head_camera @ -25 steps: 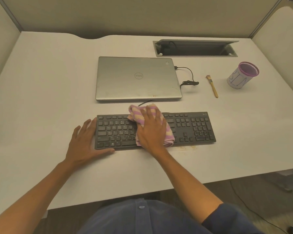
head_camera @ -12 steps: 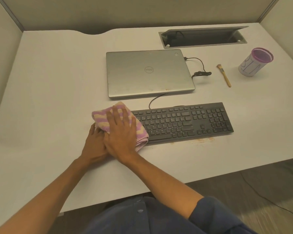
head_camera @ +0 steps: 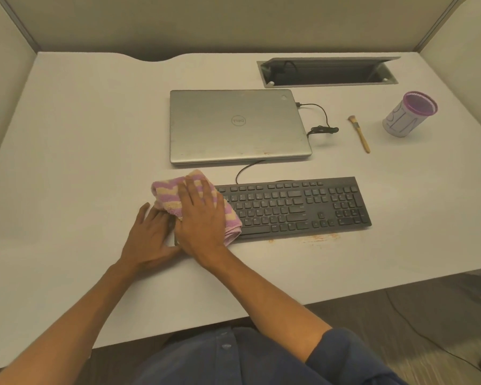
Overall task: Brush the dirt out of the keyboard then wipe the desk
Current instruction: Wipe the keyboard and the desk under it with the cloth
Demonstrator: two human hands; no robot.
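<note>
A black keyboard [head_camera: 297,207] lies across the white desk [head_camera: 75,151]. My right hand [head_camera: 203,215] presses flat on a pink and yellow striped cloth [head_camera: 167,193] that covers the keyboard's left end. My left hand [head_camera: 147,234] rests flat beside it, at the keyboard's left edge, fingers apart. A thin line of reddish dirt [head_camera: 314,238] lies on the desk along the keyboard's front edge. A small wooden brush [head_camera: 359,133] lies on the desk at the right, apart from both hands.
A closed silver laptop [head_camera: 236,126] sits behind the keyboard, with a black cable [head_camera: 322,126] at its right side. A white cup with a purple rim [head_camera: 408,113] stands far right. An open cable tray [head_camera: 328,72] is set into the desk's back.
My right hand has slid the cloth from the keyboard's middle to its left end. My left hand stayed at the left edge. The view has shifted.
</note>
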